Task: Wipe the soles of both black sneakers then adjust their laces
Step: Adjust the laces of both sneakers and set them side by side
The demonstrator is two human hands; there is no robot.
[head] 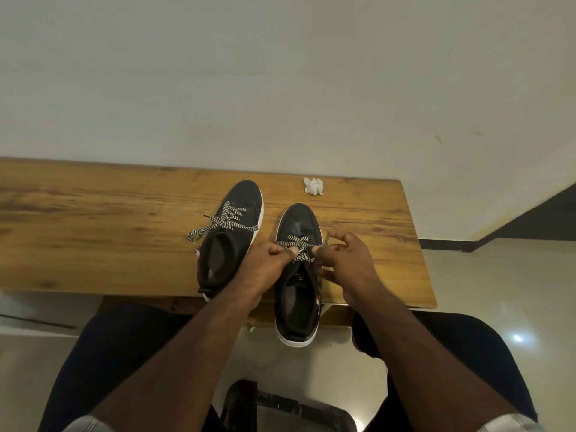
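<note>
Two black sneakers with white soles stand upright on a wooden table [93,219], toes pointing away from me. The left sneaker [232,235] has its black-and-white patterned laces [223,224] lying loose across it. The right sneaker [297,275] hangs with its heel over the table's near edge. My left hand [265,269] pinches this shoe's lace [297,244] at its left side. My right hand [346,260] pinches the same lace at its right side, fingers curled over the shoe's edge.
A crumpled white tissue [313,185] lies near the table's far edge, beyond the right sneaker. A pale wall rises behind the table. My knees sit under the near edge, a black stool part [280,406] between them. Tiled floor lies to the right.
</note>
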